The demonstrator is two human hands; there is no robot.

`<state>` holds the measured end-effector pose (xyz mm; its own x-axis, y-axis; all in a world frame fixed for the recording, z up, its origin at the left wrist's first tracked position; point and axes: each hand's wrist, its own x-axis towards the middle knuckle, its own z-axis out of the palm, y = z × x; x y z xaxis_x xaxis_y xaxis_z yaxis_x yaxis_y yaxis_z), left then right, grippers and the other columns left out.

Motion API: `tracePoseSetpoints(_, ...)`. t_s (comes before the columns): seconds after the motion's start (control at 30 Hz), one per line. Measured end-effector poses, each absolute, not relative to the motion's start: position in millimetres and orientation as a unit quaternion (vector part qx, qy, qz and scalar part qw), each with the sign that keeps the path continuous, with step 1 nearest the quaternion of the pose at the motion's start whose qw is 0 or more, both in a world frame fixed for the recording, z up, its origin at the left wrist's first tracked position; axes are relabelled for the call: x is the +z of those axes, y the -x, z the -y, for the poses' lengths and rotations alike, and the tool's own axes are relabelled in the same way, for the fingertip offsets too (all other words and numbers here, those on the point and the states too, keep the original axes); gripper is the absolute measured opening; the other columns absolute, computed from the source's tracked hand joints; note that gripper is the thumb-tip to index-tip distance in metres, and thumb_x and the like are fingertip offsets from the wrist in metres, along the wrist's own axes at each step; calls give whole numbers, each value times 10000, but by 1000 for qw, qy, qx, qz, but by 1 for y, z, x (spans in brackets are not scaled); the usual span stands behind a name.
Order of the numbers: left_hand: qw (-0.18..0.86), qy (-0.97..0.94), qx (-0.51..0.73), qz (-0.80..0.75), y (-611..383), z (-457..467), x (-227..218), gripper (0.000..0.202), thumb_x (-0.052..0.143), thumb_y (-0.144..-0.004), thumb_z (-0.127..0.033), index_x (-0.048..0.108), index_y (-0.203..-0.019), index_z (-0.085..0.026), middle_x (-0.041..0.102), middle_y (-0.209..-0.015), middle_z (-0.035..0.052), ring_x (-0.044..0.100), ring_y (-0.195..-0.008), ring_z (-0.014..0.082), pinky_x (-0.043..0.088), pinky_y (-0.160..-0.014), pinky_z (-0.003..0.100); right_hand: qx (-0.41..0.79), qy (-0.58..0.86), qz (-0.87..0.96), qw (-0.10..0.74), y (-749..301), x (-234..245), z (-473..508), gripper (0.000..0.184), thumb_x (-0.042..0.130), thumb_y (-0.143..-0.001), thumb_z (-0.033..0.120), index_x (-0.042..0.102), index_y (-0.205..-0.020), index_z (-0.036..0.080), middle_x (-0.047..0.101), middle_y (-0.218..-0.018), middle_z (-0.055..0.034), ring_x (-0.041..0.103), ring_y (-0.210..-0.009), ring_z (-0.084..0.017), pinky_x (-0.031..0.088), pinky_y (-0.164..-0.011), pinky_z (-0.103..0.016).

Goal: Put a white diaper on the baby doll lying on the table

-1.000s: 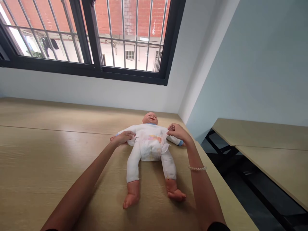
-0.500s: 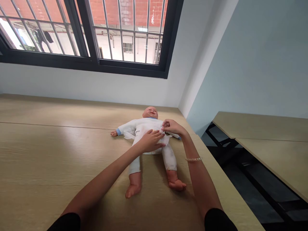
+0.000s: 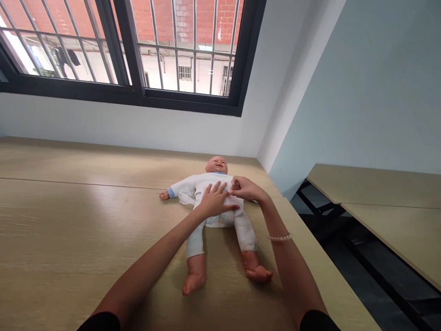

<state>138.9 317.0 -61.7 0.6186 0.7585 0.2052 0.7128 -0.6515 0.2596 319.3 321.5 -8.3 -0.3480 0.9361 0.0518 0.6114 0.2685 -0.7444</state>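
Observation:
A baby doll (image 3: pixel 216 180) lies on its back on the light wood table (image 3: pixel 86 220), its head away from me and its limbs spread. It wears a white garment (image 3: pixel 220 222) with blue cuffs. My left hand (image 3: pixel 217 201) rests flat on the doll's belly, fingers apart, covering the middle of the garment. My right hand (image 3: pixel 245 189) pinches the garment's fabric at the doll's side, close to my left fingertips. The doll's far arm is mostly hidden behind my right hand.
A beaded bracelet (image 3: pixel 279 237) circles my right wrist. The table's right edge (image 3: pixel 330 271) runs close beside my right forearm. Past it are a dark floor gap and a second wooden table (image 3: pixel 389 188). A barred window (image 3: pixel 138 55) and pale walls stand behind.
My left hand has moved onto the doll's belly from its side, while my right hand stays at the garment. The garment's side flap now lies across the doll's middle.

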Motion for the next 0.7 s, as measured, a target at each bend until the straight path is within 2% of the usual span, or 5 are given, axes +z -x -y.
tracePoseSetpoints(0.13,150,-886,168,-405,-140,-325,-64,736,569,-824,-699,500,-1393,-238,344,-1566,130,189,-1488,359,104,-1186,617,244,548,775,197,-293,-10,-317,190,606,-741,202,417,-740,184,514,-678,36,459,-655,-123,305,-585,-223)
tracePoseSetpoints(0.23,239,-876,194,-372,-131,-333,-58,749,711,-738,-616,510,-1344,-226,481,-1469,126,265,-1459,366,116,-1185,608,268,556,762,197,-289,-14,-317,203,616,-696,142,431,-769,183,537,-695,35,489,-683,-135,314,-586,-217)
tracePoseSetpoints(0.4,429,-814,243,-306,-83,-353,-30,393,639,-792,-434,646,-1081,-167,669,-1203,104,613,-1131,256,482,-952,343,351,531,747,193,-296,-14,-317,264,630,-764,153,484,-984,165,642,-742,10,598,-727,-157,402,-640,-219)
tracePoseSetpoints(0.57,321,-769,257,-490,-26,-367,-18,89,658,-682,-224,630,-621,-165,658,-712,49,587,-697,179,424,-604,232,412,489,747,182,-305,-9,-316,301,524,-846,80,551,-1139,143,717,-942,-55,636,-801,-142,453,-746,-230)
tracePoseSetpoints(0.7,337,-760,194,-521,-12,-369,-29,109,685,-550,-138,682,-646,-188,648,-652,13,530,-574,150,342,-498,211,392,488,766,147,-307,-1,-312,322,538,-887,137,584,-1206,144,723,-999,-59,647,-854,-152,454,-761,-232)
